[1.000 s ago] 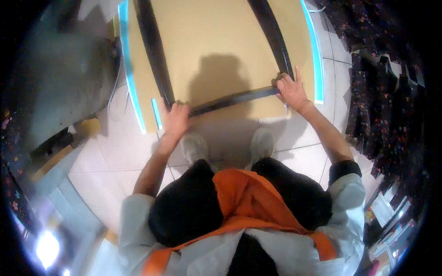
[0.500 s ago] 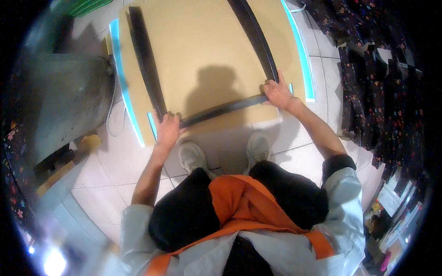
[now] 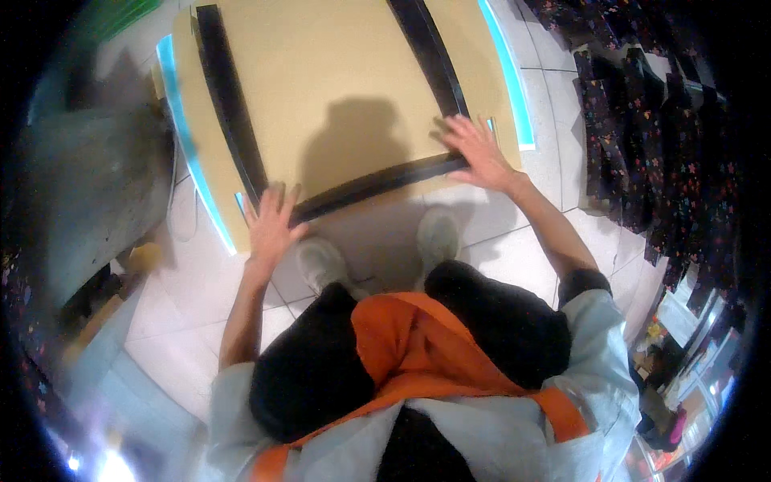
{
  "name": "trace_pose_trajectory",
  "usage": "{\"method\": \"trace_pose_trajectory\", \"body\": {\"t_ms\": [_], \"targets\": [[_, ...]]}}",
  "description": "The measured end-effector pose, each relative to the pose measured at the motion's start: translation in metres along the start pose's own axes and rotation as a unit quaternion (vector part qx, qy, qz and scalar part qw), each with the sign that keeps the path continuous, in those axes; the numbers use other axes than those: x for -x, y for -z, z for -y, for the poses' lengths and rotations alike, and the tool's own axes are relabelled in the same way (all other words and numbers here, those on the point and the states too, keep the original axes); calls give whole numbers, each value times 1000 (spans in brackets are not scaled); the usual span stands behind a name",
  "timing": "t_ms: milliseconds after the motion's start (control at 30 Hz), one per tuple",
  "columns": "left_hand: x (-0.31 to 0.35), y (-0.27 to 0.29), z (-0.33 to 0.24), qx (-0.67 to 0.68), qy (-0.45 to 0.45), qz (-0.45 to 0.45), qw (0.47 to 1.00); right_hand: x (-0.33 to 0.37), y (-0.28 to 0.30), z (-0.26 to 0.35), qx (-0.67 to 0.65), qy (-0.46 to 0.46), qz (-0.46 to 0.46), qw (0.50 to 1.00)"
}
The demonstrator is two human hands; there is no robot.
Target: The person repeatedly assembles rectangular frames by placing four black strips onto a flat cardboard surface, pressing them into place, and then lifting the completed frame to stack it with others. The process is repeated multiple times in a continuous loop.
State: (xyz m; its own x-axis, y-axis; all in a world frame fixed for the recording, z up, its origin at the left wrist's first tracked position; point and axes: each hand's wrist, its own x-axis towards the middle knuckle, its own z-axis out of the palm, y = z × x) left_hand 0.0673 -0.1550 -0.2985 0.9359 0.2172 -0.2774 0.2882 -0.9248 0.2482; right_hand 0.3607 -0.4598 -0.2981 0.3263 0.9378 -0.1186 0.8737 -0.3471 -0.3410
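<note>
A large tan board (image 3: 321,56) lies flat on the tiled floor, and three dark strips rest on it. The left strip (image 3: 225,104) and the right strip (image 3: 426,56) run away from me. Along the board's near edge lies the front strip (image 3: 377,186), across their near ends. My left hand (image 3: 273,225), fingers spread, is over the front left corner where two strips meet. At the front right corner my right hand (image 3: 479,153) is also spread out, palm down over the strip ends. Neither hand grips anything; whether the palms touch the strips I cannot tell.
Light-blue and white bands edge the board at the left (image 3: 185,128) and right (image 3: 507,72). Stacks of dark flowered pieces (image 3: 642,136) stand on the right. A large grey sheet-like thing (image 3: 88,193) is at the left. My shoes (image 3: 440,237) are close to the board.
Both hands have loosened from the corners, and their fingers have spread. The front strip now lies flatter. The whole view has shifted slightly, with the board further left and up.
</note>
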Motion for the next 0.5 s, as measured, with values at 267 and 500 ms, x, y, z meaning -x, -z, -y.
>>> {"method": "trace_pose_trajectory", "body": {"t_ms": [267, 500], "targets": [[22, -62, 59, 367, 317, -176, 856, 2, -31, -38, -365, -319, -155, 861], [9, -53, 26, 585, 268, -135, 754, -8, -40, -1, -339, -321, -108, 878]]}}
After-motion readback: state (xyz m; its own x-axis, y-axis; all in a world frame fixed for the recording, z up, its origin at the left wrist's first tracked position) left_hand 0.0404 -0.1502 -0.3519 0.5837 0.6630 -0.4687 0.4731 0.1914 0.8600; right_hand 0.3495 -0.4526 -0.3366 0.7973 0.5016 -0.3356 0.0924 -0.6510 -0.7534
